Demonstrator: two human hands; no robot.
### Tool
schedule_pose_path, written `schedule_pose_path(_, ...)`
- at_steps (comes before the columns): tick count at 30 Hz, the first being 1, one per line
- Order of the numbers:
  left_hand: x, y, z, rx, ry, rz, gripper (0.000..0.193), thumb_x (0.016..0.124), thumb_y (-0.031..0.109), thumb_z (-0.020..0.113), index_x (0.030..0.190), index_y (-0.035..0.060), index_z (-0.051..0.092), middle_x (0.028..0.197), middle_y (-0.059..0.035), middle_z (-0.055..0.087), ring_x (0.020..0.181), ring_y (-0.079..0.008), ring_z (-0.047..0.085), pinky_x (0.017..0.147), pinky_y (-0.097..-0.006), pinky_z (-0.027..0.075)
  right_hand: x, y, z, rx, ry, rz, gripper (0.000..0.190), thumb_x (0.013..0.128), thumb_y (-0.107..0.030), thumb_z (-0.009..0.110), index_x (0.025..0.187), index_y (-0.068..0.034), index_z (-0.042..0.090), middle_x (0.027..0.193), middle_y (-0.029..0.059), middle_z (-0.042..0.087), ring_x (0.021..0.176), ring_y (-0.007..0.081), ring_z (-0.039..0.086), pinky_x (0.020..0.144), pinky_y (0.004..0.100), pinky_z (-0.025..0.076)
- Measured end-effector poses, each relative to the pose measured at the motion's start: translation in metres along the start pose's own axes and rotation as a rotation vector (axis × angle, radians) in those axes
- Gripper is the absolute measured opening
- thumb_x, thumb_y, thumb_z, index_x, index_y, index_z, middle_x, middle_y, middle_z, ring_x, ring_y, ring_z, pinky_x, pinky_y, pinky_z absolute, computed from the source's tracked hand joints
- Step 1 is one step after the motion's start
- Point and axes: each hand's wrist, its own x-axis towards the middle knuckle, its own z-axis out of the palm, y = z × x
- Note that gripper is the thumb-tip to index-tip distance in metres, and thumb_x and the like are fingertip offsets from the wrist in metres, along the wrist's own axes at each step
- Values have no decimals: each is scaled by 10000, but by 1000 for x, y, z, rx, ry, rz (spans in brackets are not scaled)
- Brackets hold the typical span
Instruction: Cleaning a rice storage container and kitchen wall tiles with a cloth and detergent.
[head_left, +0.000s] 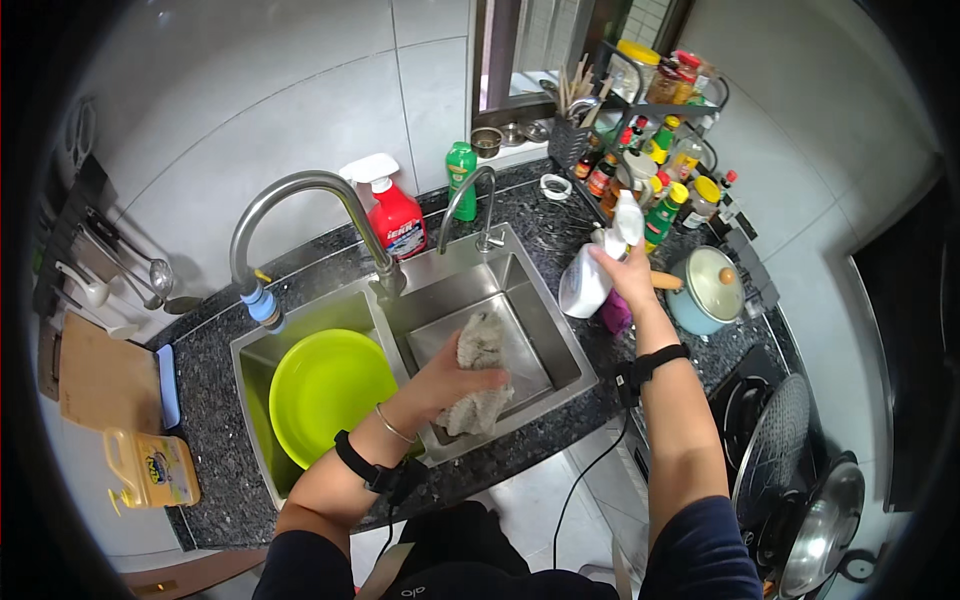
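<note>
A crumpled grey cloth (480, 346) is gripped in my left hand (448, 379) above the front of the right sink basin (517, 330). My right hand (630, 274) grasps the upper part of a white spray bottle (586, 281), tilted over the counter just right of the sink. The bottle's white trigger head (628, 216) points away from me. My palm and fingers hide part of its neck. Close beneath that hand lies a purple item (616, 313) that I cannot make out clearly.
A lime-green basin (322, 397) sits in the left sink bowl under the curved faucet (300, 180). Behind the sink stand a red spray bottle (399, 221) and a green bottle (461, 180). A lidded blue pot (701, 300), a seasoning rack (667, 109) and a stove with pans are at right.
</note>
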Motion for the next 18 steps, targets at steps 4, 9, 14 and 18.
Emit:
schedule_pose_path(4, 28, -11, -21, 279, 88, 70, 864, 717, 229, 790, 1384, 13, 285, 1182, -137, 553, 1067, -233, 563, 867, -359, 478, 10, 10, 18, 82, 82, 151, 449, 764, -275, 746, 1105, -22, 597, 1009, 83, 638, 921, 171, 607, 813, 320, 481)
schedule_pose_path(9, 45, 14, -18, 707, 200, 118, 868, 684, 216, 767, 1379, 6, 291, 1175, -254, 555, 1112, -404, 533, 904, -400, 459, -43, -39, 21, 239, -312, -125, 552, 781, -101, 651, 1302, -32, 483, 1180, 58, 582, 1021, 164, 566, 907, 301, 451)
schedule_pose_path(14, 68, 17, -15, 1065, 300, 331, 830, 664, 193, 763, 1362, 40, 342, 1134, -217, 566, 1053, -401, 539, 882, -412, 464, -88, -53, 18, 104, -558, 17, 568, 712, -52, 658, 1259, -16, 507, 1129, 131, 617, 1033, 185, 603, 896, 303, 465)
schedule_pose_path(18, 81, 27, 0, 1261, 313, 369, 824, 637, 214, 784, 1344, 66, 386, 1099, -178, 566, 1023, -378, 535, 869, -426, 461, -102, -57, 11, 140, -537, 152, 550, 722, -74, 688, 1240, -20, 511, 1123, 131, 614, 1019, 207, 609, 891, 301, 465)
